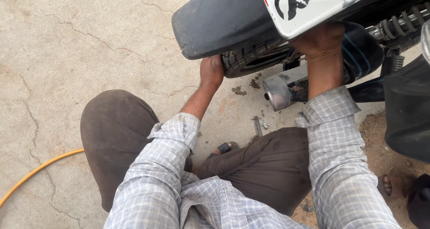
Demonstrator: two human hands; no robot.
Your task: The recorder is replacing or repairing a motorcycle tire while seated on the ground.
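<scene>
Nearest the camera, the person squats on cracked grey concrete floor (67, 45) in a pale checked long-sleeved shirt (170, 184) and dark brown trousers (116, 130), a sandalled foot (224, 147) showing between the knees. A thin yellow hose (36, 171) curves across the near left. A little farther out, small metal parts (260, 124) lie on the ground just in front of the right knee, near dark oily spots. Beyond them the left hand (211, 71) is pressed against the tread of the black ribbed rubber rear tyre (244, 59), fingers curled around its left edge. The right hand (320, 41) reaches up to the right of the tyre, above the chrome cylindrical exhaust muffler (286, 88); its fingers are hidden under the white number plate (309, 5), so I cannot tell whether they are closed on anything. The tyre sits far centre, under the glossy black curved rear mudguard (215, 23), with a coiled shock spring (398, 25) at far right. Judging from this grip, steadying the wheel well means keeping both hands level on opposite sides, wrists clear of the muffler, and weight balanced over the feet.
</scene>
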